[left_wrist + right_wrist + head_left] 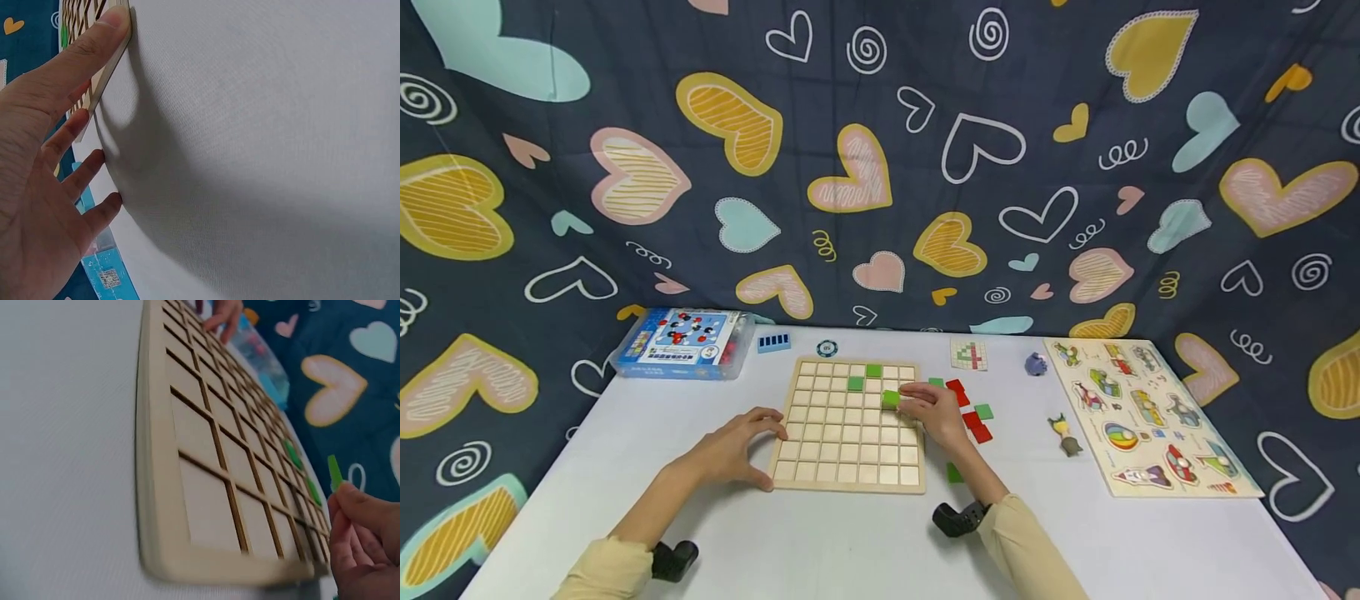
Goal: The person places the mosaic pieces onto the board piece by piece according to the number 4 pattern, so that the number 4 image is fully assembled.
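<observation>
With two green tiles [855, 383] already seated in the grid board [848, 442] near its far edge and a third in hand, looks like early progress: most squares bare wood, loose red tiles [977, 427] and more green tiles [983, 412] waiting on the table [820, 542] just right of the board, one green piece [953, 473] lying near the right forearm. Right hand [931, 411] pinching a green tile [891, 399] between thumb and fingertips, held over the board's upper right area; right wrist view shows the same tile [335, 472] on edge above the fingers [359, 515], not yet down in a square. Left hand [741, 442] flat and relaxed, fingers straight, thumb [94, 44] pressed against the board's left edge, other fingers on the table, holding nothing. Board: pale wood, square, raised lattice of thin ribs forming shallow cells, lying flat mid-table. Tile: small, thin, square, bright green, sized to one cell. Elsewhere: clear plastic box [683, 343] with blue printed lid at far left, small blue rack [773, 342] beside it, pattern card [969, 354] beyond the loose tiles, animal peg puzzle [1150, 417] far right, two small figures [1064, 435] between. Judgement only: pattern barely started, bulk of placing left.
</observation>
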A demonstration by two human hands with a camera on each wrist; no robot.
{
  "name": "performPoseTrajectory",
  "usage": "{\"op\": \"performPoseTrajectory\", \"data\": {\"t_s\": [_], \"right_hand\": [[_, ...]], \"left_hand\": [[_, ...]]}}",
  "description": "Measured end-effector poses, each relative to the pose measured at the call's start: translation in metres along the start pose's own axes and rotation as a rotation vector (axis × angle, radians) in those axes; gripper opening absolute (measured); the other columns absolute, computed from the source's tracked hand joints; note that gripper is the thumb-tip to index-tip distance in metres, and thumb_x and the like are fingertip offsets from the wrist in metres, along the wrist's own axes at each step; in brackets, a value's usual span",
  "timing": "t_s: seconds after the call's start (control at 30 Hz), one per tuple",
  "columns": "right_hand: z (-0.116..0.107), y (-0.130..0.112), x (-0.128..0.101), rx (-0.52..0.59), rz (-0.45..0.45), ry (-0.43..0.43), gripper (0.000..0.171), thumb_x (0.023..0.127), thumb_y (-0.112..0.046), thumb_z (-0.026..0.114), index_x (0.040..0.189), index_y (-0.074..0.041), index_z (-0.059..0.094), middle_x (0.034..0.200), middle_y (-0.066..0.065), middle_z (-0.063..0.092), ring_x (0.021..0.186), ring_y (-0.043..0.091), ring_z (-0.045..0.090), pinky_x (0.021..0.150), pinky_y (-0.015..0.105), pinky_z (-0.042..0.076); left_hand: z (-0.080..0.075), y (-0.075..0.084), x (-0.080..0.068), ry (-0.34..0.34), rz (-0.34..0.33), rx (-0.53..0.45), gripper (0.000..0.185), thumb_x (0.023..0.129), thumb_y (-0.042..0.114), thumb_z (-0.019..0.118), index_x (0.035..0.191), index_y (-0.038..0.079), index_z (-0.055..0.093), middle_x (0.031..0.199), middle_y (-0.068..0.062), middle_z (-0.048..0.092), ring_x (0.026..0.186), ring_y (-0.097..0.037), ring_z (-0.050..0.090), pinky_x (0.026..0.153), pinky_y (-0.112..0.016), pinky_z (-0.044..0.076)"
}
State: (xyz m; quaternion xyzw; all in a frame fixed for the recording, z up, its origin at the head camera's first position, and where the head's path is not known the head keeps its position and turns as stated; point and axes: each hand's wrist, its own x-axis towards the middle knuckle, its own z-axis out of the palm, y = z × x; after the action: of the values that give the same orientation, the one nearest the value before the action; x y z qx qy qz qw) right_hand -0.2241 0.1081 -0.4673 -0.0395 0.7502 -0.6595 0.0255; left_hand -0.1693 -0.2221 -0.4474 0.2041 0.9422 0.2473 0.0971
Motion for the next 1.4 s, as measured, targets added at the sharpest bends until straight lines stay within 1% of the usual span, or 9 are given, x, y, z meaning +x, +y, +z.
{"op": "performPoseTrajectory", "data": {"t_s": [0.07,0.13,0.23,0.43,0.67,0.87,1.13,1.27,1.4], "right_hand": [[0.01,-0.001,0.006,-0.006,-0.028,-0.034,0.027,0.083,0.006,0.068,0.109,0.009,0.066,0.107,0.024,0.067,0.097,0.032,0.067,0.08,0.033,0.057],[0.02,0.004,0.013,-0.027,-0.058,-0.056,0.027,0.082,0.006,0.069,0.109,0.008,0.066,0.106,0.022,0.068,0.096,0.031,0.067,0.079,0.03,0.057],[0.032,0.007,0.02,-0.054,-0.137,-0.11,0.026,0.082,0.007,0.068,0.108,0.01,0.066,0.105,0.024,0.068,0.095,0.034,0.067,0.079,0.032,0.056],[0.051,0.01,0.029,-0.201,-0.238,-0.102,0.024,0.08,0.005,0.072,0.103,0.006,0.069,0.097,0.02,0.07,0.086,0.032,0.069,0.073,0.029,0.057],[0.063,0.01,0.031,-0.278,-0.257,-0.097,0.023,0.078,0.007,0.072,0.101,0.006,0.07,0.093,0.018,0.071,0.082,0.029,0.069,0.07,0.026,0.056],[0.07,0.007,0.033,-0.283,-0.274,-0.115,0.022,0.078,0.008,0.071,0.101,0.007,0.069,0.095,0.02,0.07,0.083,0.031,0.069,0.07,0.025,0.057],[0.08,0.008,0.027,-0.183,-0.205,-0.107,0.024,0.079,0.007,0.071,0.102,0.01,0.066,0.096,0.021,0.069,0.085,0.033,0.069,0.072,0.027,0.057],[0.073,0.007,0.022,-0.148,-0.191,-0.121,0.025,0.08,0.008,0.07,0.104,0.011,0.064,0.099,0.024,0.067,0.088,0.035,0.069,0.073,0.029,0.058],[0.053,-0.004,0.024,-0.08,-0.165,-0.14,0.027,0.083,0.007,0.068,0.109,0.011,0.062,0.106,0.027,0.065,0.095,0.039,0.066,0.078,0.035,0.057]], "left_hand": [[-0.001,-0.001,-0.001,0.002,0.004,-0.006,0.061,0.058,0.036,0.09,0.109,0.024,0.06,0.139,-0.009,0.046,0.127,-0.042,0.042,0.084,-0.07,0.042],[-0.002,-0.002,-0.001,0.001,0.007,-0.012,0.061,0.058,0.036,0.09,0.11,0.024,0.061,0.139,-0.01,0.046,0.127,-0.042,0.042,0.083,-0.07,0.042],[-0.002,-0.002,-0.001,-0.002,0.001,-0.022,0.061,0.059,0.036,0.09,0.11,0.024,0.061,0.139,-0.01,0.046,0.127,-0.042,0.041,0.084,-0.071,0.041],[0.0,-0.003,0.0,-0.008,0.0,-0.035,0.06,0.059,0.036,0.09,0.11,0.025,0.06,0.14,-0.009,0.045,0.127,-0.041,0.041,0.083,-0.07,0.041],[0.001,-0.002,-0.001,-0.01,-0.004,-0.035,0.06,0.06,0.036,0.09,0.11,0.026,0.059,0.14,-0.009,0.045,0.128,-0.041,0.041,0.085,-0.07,0.042],[0.001,-0.003,-0.001,-0.013,-0.025,-0.045,0.06,0.059,0.036,0.09,0.11,0.026,0.06,0.142,-0.009,0.044,0.129,-0.041,0.039,0.086,-0.07,0.04],[0.004,-0.004,-0.006,-0.013,-0.03,-0.069,0.06,0.06,0.033,0.09,0.11,0.024,0.06,0.142,-0.011,0.044,0.13,-0.042,0.038,0.088,-0.071,0.039],[0.007,-0.003,-0.006,-0.027,-0.007,-0.062,0.061,0.061,0.036,0.089,0.112,0.023,0.059,0.141,-0.012,0.044,0.13,-0.042,0.039,0.087,-0.07,0.04],[0.004,-0.003,-0.002,-0.007,-0.023,-0.038,0.061,0.06,0.035,0.09,0.111,0.024,0.06,0.141,-0.01,0.044,0.13,-0.04,0.039,0.087,-0.071,0.04]]}}
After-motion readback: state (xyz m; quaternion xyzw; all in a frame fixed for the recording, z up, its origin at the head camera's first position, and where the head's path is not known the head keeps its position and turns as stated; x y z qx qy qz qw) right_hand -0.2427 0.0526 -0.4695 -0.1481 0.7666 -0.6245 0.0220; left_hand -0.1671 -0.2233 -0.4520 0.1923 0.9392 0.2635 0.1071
